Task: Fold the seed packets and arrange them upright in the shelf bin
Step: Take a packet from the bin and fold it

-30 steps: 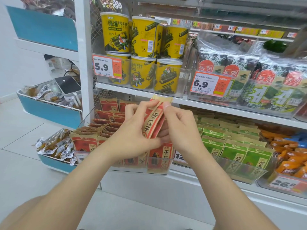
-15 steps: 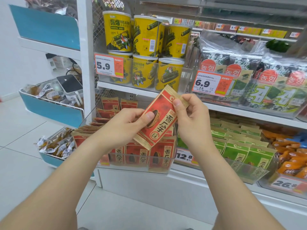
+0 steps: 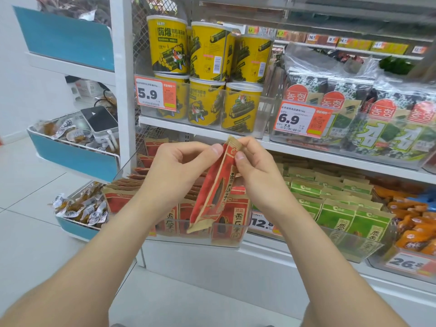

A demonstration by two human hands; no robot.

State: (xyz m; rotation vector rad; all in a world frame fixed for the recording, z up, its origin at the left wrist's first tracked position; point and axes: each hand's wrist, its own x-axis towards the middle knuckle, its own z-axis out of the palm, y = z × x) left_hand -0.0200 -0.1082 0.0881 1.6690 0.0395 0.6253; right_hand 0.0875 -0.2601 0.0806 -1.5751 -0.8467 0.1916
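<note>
A red and tan seed packet (image 3: 215, 190) hangs nearly edge-on in front of the shelf, folded lengthwise, its lower end over the bin. My left hand (image 3: 179, 168) pinches its upper left side with thumb and fingers. My right hand (image 3: 254, 166) pinches the top right edge. Below them a clear plastic shelf bin (image 3: 226, 241) holds more red seed packets (image 3: 236, 215); those at the front stand upright, and several lie slanted at the back left (image 3: 122, 187).
Green packets (image 3: 335, 215) fill the bin to the right, orange snacks (image 3: 415, 223) beyond. Yellow tubs (image 3: 207, 53) and seaweed packs (image 3: 368, 119) sit on the shelf above. A blue side rack (image 3: 77, 159) with wrapped snacks and a power bank hangs on the left. White tiled floor lies below.
The packet went from folded to flat and facing me, and is now narrow and near vertical again. Both hands have shifted up to its top end.
</note>
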